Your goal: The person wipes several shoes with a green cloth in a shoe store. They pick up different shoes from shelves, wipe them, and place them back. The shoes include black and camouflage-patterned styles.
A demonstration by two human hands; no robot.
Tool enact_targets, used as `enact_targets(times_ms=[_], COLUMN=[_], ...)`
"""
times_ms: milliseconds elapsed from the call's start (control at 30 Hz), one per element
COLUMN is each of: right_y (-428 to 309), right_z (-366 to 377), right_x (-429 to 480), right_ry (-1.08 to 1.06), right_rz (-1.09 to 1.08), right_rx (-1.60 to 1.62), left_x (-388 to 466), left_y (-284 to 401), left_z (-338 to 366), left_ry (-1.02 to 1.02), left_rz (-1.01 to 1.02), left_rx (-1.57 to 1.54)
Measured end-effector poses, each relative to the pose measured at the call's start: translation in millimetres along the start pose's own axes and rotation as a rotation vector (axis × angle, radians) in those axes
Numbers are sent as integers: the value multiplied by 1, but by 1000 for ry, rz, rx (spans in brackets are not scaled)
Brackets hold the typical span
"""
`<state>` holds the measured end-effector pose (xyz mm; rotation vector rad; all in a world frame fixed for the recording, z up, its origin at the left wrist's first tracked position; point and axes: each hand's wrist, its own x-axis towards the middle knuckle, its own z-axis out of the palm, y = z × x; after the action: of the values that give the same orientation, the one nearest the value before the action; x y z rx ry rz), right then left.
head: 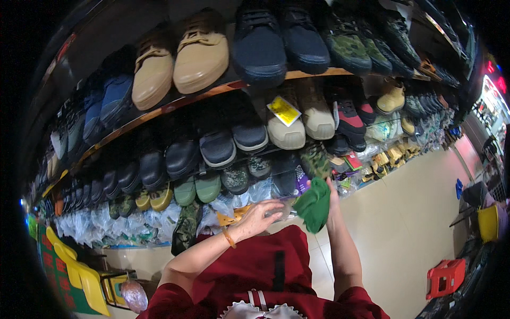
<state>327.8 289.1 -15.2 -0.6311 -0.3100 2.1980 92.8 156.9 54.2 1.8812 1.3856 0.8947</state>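
A bunched green cloth (313, 205) is held up by my right hand (334, 193), whose fingers are mostly hidden behind it. To the left of the cloth is my left hand (258, 217), palm turned inward and fingers apart, with an orange bangle on its wrist. Something clear near its fingertips is too blurred to name. Beyond my hands, beige shoes (286, 133) stand on a middle shelf, one bearing a yellow tag (284, 111). A camouflage shoe (187, 225) is near my left forearm.
Shelves of shoes curve across the view, with a wooden shelf edge (151, 113) above and plastic-wrapped goods (147, 221) below. Yellow chairs (85, 275) are at the lower left. A red plastic stool (445, 278) stands on the tiled floor (392, 223) at the right.
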Motion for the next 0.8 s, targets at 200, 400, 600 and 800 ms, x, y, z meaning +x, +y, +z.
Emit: enact_targets(times_ms=[200,400,600,800], right_y=[-31,30,93,93], right_z=[31,44,62,86], right_x=[45,52,119,107], right_ry=[44,30,86,130], right_rz=[-32,197,343,371], right_rx=[2,-127,-435,-394], left_x=[-39,-77,-89,-98], left_y=[-31,-62,-64,-57], left_z=[-1,2,21,23], left_ry=[13,113,219,220], left_rz=[-276,-430,-345,-384], left_rx=[-180,-291,-453,-622])
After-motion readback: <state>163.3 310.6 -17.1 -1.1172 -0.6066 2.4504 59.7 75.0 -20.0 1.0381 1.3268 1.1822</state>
